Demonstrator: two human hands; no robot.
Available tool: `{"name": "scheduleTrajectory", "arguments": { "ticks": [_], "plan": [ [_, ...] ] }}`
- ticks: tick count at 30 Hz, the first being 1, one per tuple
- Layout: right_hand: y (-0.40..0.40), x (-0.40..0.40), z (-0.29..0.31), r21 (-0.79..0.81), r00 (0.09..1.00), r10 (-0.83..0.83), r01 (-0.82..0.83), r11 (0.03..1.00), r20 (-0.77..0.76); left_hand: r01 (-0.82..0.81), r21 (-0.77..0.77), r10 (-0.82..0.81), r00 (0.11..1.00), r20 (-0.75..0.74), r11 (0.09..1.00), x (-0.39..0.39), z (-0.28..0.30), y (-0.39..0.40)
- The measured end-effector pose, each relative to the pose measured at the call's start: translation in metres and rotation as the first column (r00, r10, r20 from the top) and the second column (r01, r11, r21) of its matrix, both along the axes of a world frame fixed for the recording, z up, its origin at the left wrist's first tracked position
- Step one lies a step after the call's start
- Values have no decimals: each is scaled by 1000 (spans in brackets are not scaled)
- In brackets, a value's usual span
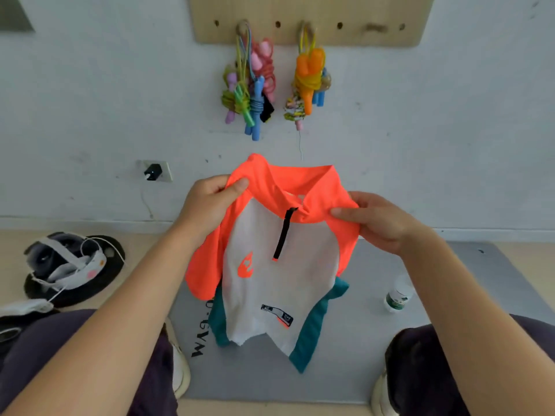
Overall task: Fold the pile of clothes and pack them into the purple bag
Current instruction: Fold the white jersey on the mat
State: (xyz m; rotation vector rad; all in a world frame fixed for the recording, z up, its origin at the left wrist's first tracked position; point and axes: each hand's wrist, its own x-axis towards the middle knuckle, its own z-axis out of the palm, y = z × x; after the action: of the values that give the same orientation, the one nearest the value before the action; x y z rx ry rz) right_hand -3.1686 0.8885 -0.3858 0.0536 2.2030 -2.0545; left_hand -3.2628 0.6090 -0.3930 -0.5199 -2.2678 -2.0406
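Bottle stands on mat.

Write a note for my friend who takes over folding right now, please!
Left hand: grip pinches the orange left shoulder of the shirt.
Right hand: grip pinches the orange right shoulder.
The shirt hangs spread open, front towards you, above the grey gym mat. A small bottle stands on the mat to the right.
Done: shirt picked up and held out.
Left: fold it and pack it. The purple bag and the rest of the pile are not in view.
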Motion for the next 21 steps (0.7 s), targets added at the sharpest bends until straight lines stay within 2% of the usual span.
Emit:
{"name": "scheduleTrajectory", "arguments": {
  "ticks": [7, 9, 13, 14, 16, 19, 21],
  "plan": [
    [2, 17, 31, 297, 996, 43, -65, 953, 81, -40, -37, 35, 992, -124, 999, 17, 28, -6],
    [3, 20, 42, 328, 1000, 26, -20, 944, -14, -74, -63, 63, 986, -153, 995, 15, 31, -7],
    [-4, 19, 59, 179, 975, -56, 96, 979, -217, -153, -242, 79, 954, -290, 958, 11, 28, -14],
    [-6, 18, 61, 197, 965, -84, 135, 971, -248, -173, -303, 70, 944, -321, 937, 9, 26, -15],
    [-10, 15, 64, 330, 941, -113, 222, 918, -318, -192, -387, 54, 939, -341, 902, 7, 20, -18],
    [-13, 14, 67, 415, 930, -105, 256, 873, -352, -148, -413, 43, 966, -254, 899, 0, 12, -19],
    [-13, 17, 70, 477, 956, -67, 201, 856, -285, -31, -310, 15, 998, -55, 950, -2, 10, -19]
  ]
}}
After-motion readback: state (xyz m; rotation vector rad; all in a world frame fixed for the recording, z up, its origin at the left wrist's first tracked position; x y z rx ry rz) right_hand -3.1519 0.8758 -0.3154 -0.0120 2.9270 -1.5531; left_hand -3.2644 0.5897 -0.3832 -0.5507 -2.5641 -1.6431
